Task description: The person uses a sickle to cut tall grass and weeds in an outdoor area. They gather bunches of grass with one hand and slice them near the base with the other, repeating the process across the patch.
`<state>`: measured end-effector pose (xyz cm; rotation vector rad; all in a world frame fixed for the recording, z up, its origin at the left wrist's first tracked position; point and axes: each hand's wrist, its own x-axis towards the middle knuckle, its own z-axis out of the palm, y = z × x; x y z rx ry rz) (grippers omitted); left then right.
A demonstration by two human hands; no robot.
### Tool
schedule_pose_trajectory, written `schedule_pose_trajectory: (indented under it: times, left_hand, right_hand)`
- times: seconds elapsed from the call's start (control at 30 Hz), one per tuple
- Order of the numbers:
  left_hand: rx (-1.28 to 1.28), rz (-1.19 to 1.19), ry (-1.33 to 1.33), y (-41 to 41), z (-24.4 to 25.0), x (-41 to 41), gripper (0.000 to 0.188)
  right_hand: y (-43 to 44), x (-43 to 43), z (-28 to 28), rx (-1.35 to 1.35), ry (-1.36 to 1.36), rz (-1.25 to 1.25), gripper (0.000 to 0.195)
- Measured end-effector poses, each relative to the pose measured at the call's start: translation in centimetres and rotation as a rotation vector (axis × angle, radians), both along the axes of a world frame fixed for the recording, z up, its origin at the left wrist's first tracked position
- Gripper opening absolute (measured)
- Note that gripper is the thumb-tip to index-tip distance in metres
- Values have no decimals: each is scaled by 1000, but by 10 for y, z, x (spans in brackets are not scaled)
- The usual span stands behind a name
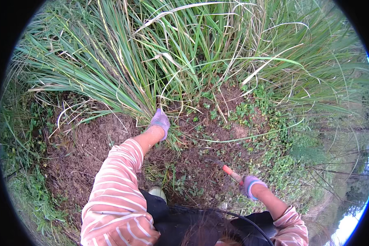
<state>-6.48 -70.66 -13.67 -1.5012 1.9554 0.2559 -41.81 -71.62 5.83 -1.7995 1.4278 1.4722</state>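
Note:
My left hand [160, 122], in a purple glove, is closed around the lower part of a bundle of long green grass [110, 89]. The blades fan out up and to the left, and short stem ends stick out below the fist. Lower right, my right hand [252, 186], gloved alike, grips the wooden handle of a sickle [232, 174] that has an orange-red band. Its dark curved blade [213, 160] points up and left over the soil, apart from the grass bundle. The blade's edge is hard to make out against the ground.
Tall grass clumps [209, 37] stand across the far side, with pale dry blades arching out. Low leafy weeds [273, 160] cover the ground at right. Brown soil with dry litter [80, 153] lies at left. A pale shoe [157, 193] and a black cable [249, 220] show near my body.

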Motion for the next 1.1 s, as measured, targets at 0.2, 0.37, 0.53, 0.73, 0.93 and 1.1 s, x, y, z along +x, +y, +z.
schedule_pose_trajectory:
  times: [0.2,0.37,0.53,0.73,0.93,1.1]
  left_hand:
    - [13,-6,81,1,8,10,33]
    - [17,-40,78,1,7,15,33]
    - [-22,-68,124,5,8,23,32]
    - [-7,-68,138,2,15,21,29]
    - [-65,-33,92,0,-10,18,25]
    - [-39,-52,-3,-3,2,11,21]
  right_hand:
    - [15,36,6,-67,46,44,26]
    - [18,64,9,-86,42,19,25]
    - [26,68,2,-90,-92,122,24]
    - [37,47,-16,-82,56,77,55]
    - [38,40,7,-123,-45,-1,25]
    - [47,8,11,-114,-127,-90,27]
